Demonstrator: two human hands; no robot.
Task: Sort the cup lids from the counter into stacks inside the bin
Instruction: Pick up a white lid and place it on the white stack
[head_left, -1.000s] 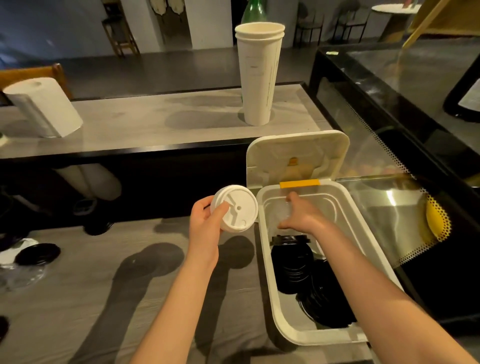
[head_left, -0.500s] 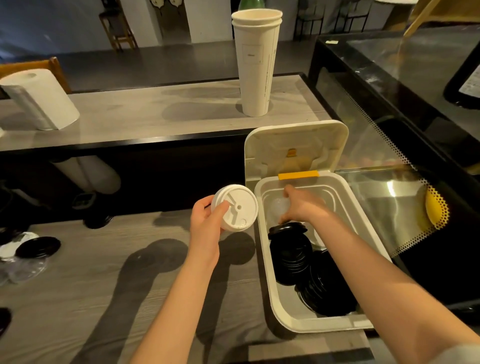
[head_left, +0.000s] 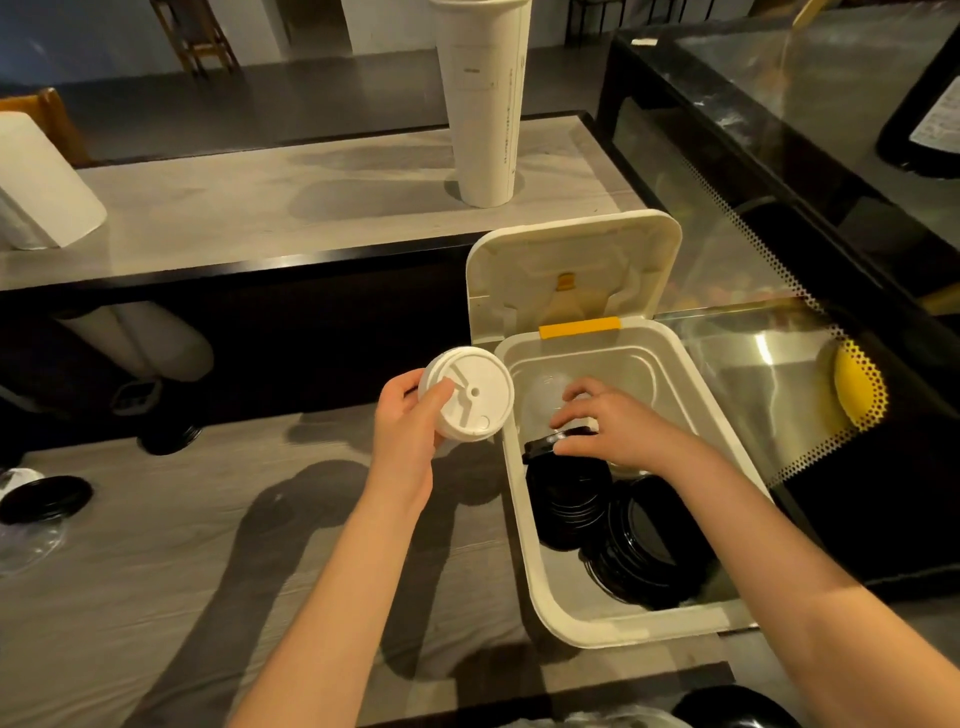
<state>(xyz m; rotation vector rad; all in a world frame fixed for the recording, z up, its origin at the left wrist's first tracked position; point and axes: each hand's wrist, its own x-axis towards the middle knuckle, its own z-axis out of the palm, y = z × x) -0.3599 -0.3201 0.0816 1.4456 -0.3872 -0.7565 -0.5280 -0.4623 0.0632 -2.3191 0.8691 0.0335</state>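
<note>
My left hand (head_left: 402, 434) holds a small stack of white cup lids (head_left: 467, 395) just left of the white bin (head_left: 535, 587), above the counter. Reaching into the bin, my right hand (head_left: 613, 426) rests its fingers on the top black lid (head_left: 550, 446) of a tilted stack of black lids (head_left: 569, 499). A second, wider stack of black lids (head_left: 649, 551) lies beside it, nearer to me. A clear domed lid (head_left: 543, 397) sits at the bin's far end. The bin's hinged cover (head_left: 571, 270) stands open.
A black lid (head_left: 44, 499) and clear lids (head_left: 26, 540) lie at the counter's left edge. A tall stack of white paper cups (head_left: 485, 104) and a paper towel roll (head_left: 36, 187) stand on the raised shelf behind. A glass display case (head_left: 779, 322) borders the right.
My right hand has drawn back from the bin's far end onto the top of the black lid stack. The left hand has kept the white lids in place.
</note>
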